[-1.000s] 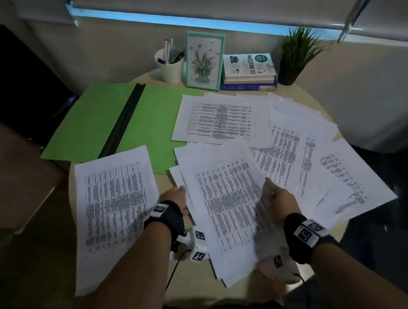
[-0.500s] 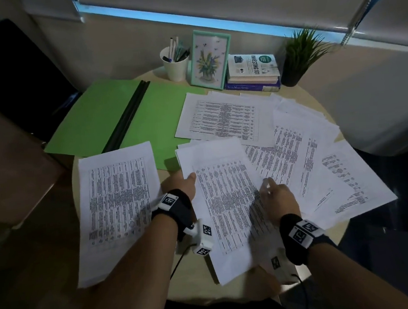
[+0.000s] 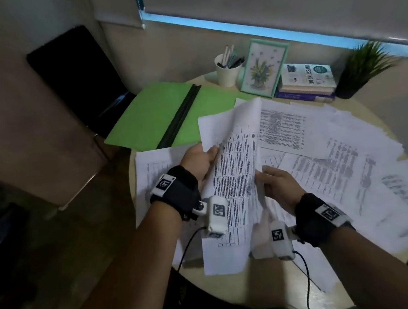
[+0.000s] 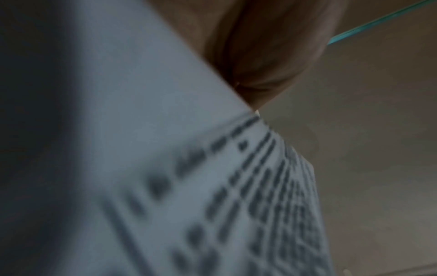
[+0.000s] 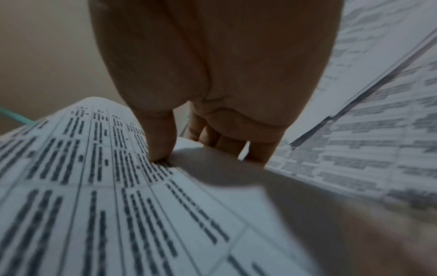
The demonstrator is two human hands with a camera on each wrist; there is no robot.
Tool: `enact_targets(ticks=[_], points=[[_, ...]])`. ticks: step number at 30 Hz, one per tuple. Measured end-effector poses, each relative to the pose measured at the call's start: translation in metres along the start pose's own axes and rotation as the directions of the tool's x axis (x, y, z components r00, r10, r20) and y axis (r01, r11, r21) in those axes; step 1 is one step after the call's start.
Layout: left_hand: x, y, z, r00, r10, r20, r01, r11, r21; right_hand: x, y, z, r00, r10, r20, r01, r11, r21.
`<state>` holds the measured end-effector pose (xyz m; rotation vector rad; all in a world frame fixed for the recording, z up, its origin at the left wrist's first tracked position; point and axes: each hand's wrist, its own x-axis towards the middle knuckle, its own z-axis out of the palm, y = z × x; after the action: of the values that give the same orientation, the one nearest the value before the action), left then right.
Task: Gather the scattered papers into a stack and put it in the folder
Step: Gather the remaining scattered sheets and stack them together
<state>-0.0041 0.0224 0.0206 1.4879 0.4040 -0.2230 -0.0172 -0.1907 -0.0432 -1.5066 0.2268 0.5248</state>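
Note:
Both hands hold a small bundle of printed sheets (image 3: 234,171) lifted off the round table, its far end curling upward. My left hand (image 3: 200,162) grips the bundle's left edge; the left wrist view shows blurred print (image 4: 236,196) right under the palm. My right hand (image 3: 273,185) pinches the right edge, thumb (image 5: 160,142) on top of the sheet (image 5: 94,186) and fingers beneath. More printed papers (image 3: 344,170) lie scattered over the table's right half, and one sheet (image 3: 152,174) lies at the left under my left wrist. The green folder (image 3: 149,119) lies open at the back left, black spine in its middle.
Along the back of the table stand a white pen cup (image 3: 228,73), a framed flower picture (image 3: 263,67), a pile of books (image 3: 306,81) and a potted plant (image 3: 361,69). A dark chair (image 3: 75,74) stands left of the table (image 3: 260,288).
The hands closed on the middle sheets and lifted them off the table; before, they lay flat sliding papers together. The head view swung toward the left.

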Motion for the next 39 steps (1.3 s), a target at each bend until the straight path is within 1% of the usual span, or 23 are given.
enact_targets(ticks=[2,3,5,7,9,11,13,15,17,20,24,31,34,37,39], points=[[0.003,0.004,-0.024,0.999,0.043,-0.028,-0.041,0.997,0.071,0.005,-0.004,0.017,0.999,0.001,-0.039,-0.001,1.000,0.004],[0.006,0.005,-0.038,0.997,0.045,-0.065,-0.038,0.994,0.102,0.008,-0.006,0.026,0.998,0.004,-0.066,-0.005,1.000,-0.014],[0.011,0.003,-0.068,0.985,0.027,-0.171,-0.008,0.994,0.113,0.013,-0.009,0.048,0.991,0.001,-0.131,-0.007,0.999,-0.044],[0.015,-0.002,-0.097,0.963,-0.013,-0.269,0.043,0.994,0.104,0.022,-0.007,0.071,0.980,0.006,-0.201,-0.014,0.999,-0.034],[0.018,-0.012,-0.125,0.952,-0.071,-0.298,0.114,0.985,0.128,0.032,0.000,0.092,0.966,-0.006,-0.260,-0.017,0.996,-0.088],[0.016,-0.027,-0.148,0.939,-0.140,-0.314,0.192,0.971,0.140,0.044,0.014,0.108,0.957,-0.044,-0.286,-0.020,0.976,-0.217],[0.012,-0.042,-0.165,0.929,-0.173,-0.327,0.245,0.950,0.193,0.051,0.025,0.122,0.951,-0.054,-0.306,-0.051,0.944,-0.326],[0.007,-0.055,-0.178,0.921,-0.196,-0.335,0.292,0.919,0.265,0.056,0.031,0.135,0.940,-0.054,-0.337,-0.085,0.920,-0.382],[0.006,-0.068,-0.187,0.913,-0.217,-0.344,0.322,0.903,0.283,0.059,0.032,0.143,0.934,-0.074,-0.349,-0.105,0.877,-0.469],[0.004,-0.084,-0.195,0.910,-0.216,-0.353,0.328,0.897,0.297,0.060,0.032,0.151,0.929,-0.110,-0.353,-0.123,0.809,-0.575],[0.004,-0.098,-0.206,0.919,-0.210,-0.335,0.320,0.891,0.321,0.054,0.041,0.159,0.918,-0.103,-0.382,-0.166,0.775,-0.609],[0.008,-0.100,-0.221,0.937,-0.179,-0.300,0.290,0.878,0.382,0.054,0.056,0.166,0.902,-0.151,-0.403,-0.199,0.685,-0.701],[0.011,-0.102,-0.223,0.936,-0.149,-0.320,0.288,0.846,0.449,0.049,0.053,0.173,0.891,-0.162,-0.423,-0.214,0.673,-0.708],[0.013,-0.096,-0.218,0.930,-0.108,-0.352,0.289,0.806,0.516,0.044,0.052,0.186,0.873,-0.243,-0.422,-0.153,0.686,-0.711],[0.015,-0.091,-0.212,0.929,-0.105,-0.354,0.295,0.787,0.542,0.042,0.054,0.195,0.889,-0.209,-0.406,-0.145,0.713,-0.686]])
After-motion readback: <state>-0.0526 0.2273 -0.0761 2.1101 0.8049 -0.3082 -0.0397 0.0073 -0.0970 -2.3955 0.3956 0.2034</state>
